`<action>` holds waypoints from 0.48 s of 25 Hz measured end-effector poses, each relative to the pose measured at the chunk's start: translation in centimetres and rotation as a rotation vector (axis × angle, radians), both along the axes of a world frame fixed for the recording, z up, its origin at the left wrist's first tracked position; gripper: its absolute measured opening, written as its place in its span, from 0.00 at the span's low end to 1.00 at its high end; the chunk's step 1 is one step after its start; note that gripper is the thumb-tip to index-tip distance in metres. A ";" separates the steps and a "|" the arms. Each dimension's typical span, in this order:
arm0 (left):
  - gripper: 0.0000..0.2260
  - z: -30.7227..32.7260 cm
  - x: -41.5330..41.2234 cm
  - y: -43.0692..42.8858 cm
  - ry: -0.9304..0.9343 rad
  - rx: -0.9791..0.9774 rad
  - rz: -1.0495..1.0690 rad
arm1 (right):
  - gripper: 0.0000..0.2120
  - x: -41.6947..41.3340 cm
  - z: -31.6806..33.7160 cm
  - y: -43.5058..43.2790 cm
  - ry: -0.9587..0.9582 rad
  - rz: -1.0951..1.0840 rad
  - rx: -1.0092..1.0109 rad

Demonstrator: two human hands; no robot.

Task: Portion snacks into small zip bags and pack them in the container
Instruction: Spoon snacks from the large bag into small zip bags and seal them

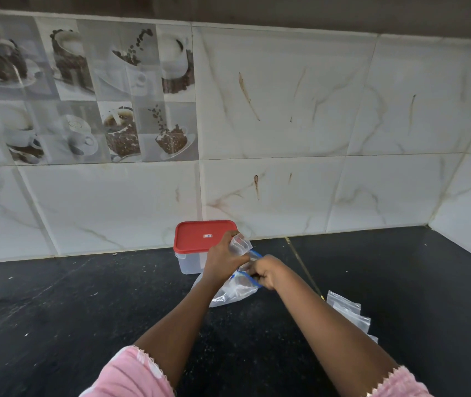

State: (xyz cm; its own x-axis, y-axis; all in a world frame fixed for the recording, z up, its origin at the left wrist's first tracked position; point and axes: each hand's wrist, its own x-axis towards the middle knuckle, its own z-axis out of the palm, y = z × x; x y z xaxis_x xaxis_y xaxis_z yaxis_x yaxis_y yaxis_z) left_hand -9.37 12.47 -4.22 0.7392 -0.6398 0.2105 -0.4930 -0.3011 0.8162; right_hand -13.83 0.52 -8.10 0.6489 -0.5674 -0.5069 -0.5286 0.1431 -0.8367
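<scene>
A clear plastic container point(189, 263) with a red lid point(197, 234) stands against the tiled wall, lid on. Just in front of it my left hand point(222, 260) holds a small clear zip bag point(240, 243) upright by its side. My right hand point(265, 272) is closed on the blue-edged mouth of a large clear zip bag point(232, 293) that lies on the dark counter and holds brownish snacks. The two hands are close together above the large bag. What my right fingers pinch inside the bag is hidden.
A small pile of empty clear zip bags point(349, 312) lies on the black counter point(85, 310) to the right of my right forearm. The marble-patterned tiled wall point(285, 138) runs along the back and turns a corner at the far right.
</scene>
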 end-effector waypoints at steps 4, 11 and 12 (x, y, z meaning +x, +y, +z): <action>0.23 -0.2 -0.4 0.3 0.004 0.002 -0.003 | 0.06 -3.5 3.6 0.1 -0.010 -0.114 0.053; 0.22 -0.6 -0.5 1.0 0.120 -0.060 0.015 | 0.14 -7.7 7.0 -0.4 -0.041 -0.171 0.037; 0.23 -0.6 -0.5 1.0 0.121 -0.061 0.008 | 0.14 -8.0 7.3 -0.6 -0.041 -0.170 0.035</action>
State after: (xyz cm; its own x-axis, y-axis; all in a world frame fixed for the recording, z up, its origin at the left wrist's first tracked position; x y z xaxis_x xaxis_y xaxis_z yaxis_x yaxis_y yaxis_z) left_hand -9.91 13.45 -4.79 0.7666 -0.6223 0.1580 -0.3876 -0.2524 0.8866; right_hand -21.85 -0.13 -0.82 0.5656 -0.6533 -0.5033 -0.4602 0.2565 -0.8500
